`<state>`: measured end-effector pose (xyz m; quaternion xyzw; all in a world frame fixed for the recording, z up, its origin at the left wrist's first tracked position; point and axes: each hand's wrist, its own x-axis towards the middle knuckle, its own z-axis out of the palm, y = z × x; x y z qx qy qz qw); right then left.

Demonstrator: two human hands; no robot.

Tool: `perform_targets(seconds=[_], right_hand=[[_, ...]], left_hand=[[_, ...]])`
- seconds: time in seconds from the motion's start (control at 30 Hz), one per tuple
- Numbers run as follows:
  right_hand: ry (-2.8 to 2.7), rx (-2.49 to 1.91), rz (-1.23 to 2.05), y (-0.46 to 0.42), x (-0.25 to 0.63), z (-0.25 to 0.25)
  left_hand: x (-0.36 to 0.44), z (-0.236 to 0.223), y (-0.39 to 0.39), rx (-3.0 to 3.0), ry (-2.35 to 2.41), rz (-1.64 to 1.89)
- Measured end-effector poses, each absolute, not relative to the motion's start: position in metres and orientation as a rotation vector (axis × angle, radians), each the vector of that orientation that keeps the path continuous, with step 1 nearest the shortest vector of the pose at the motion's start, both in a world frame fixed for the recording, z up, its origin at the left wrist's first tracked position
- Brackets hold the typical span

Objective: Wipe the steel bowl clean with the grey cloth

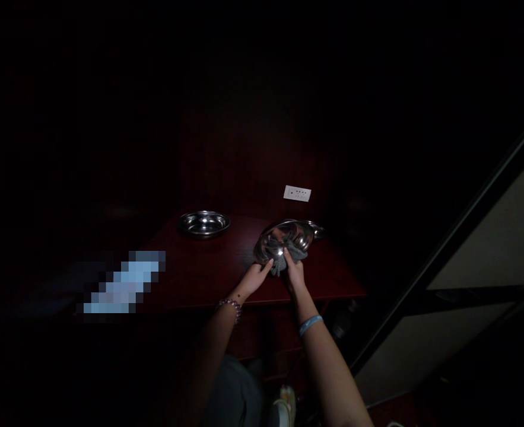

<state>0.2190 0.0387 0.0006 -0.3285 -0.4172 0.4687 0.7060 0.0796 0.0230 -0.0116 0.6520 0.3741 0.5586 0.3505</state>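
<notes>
A shiny metal bowl [270, 237] is held tilted above the dark red table [208, 276], its inside facing me. My left hand [258, 275] grips the near left rim, with the thumb on the inner side. My right hand [294, 271] is closed on a grey cloth [298, 254], pressing it against the bowl's near right part, thumb inside. The fingers of both hands are mostly hidden under the bowl and cloth.
Another metal bowl [205, 224] sits upright at the table's back left. Behind the held bowl, a further metal dish [317, 229] is partly hidden. A white socket plate [297, 193] is on the wall. A dark-framed pale panel [479, 237] slants along the right. A pixelated bright patch [126, 284] lies left.
</notes>
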Motion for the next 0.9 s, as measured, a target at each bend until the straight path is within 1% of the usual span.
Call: perform_targets(seconds=[0.13, 0.23, 0.33, 0.47, 0.53, 0.63, 0.73, 0.8, 0.9], right_hand=[[-1.009, -0.702, 1.088, 0.04, 0.219, -0.001], [-1.069, -0.716, 1.069, 0.042, 0.219, -0.002], [-1.087, -0.728, 0.98, 0.042, 0.218, 0.0], [-1.089, -0.732, 0.867, 0.041, 0.216, 0.005], [-1.092, -0.746, 0.839, 0.039, 0.217, 0.007], [-1.057, -0.782, 0.811, 0.037, 0.22, 0.006], [-0.972, -0.825, 0.809, 0.039, 0.223, 0.002], [-0.914, -0.841, 0.82, 0.041, 0.224, 0.0], [-0.902, -0.794, 0.845, 0.044, 0.223, -0.003]], left_hand=[[0.078, -0.002, 0.02, 1.481, 0.939, 1.522], [0.074, 0.007, 0.015, 1.299, 1.005, 1.576], [0.07, 0.014, 0.01, 1.202, 1.098, 1.726], [0.068, 0.02, 0.002, 1.08, 1.112, 2.028], [0.069, 0.022, 0.0, 1.067, 1.083, 2.079], [0.072, 0.02, 0.0, 1.17, 1.02, 1.974], [0.077, 0.011, 0.004, 1.379, 0.982, 1.732], [0.079, 0.003, 0.008, 1.488, 1.037, 1.599], [0.08, -0.003, 0.012, 1.548, 1.135, 1.548]])
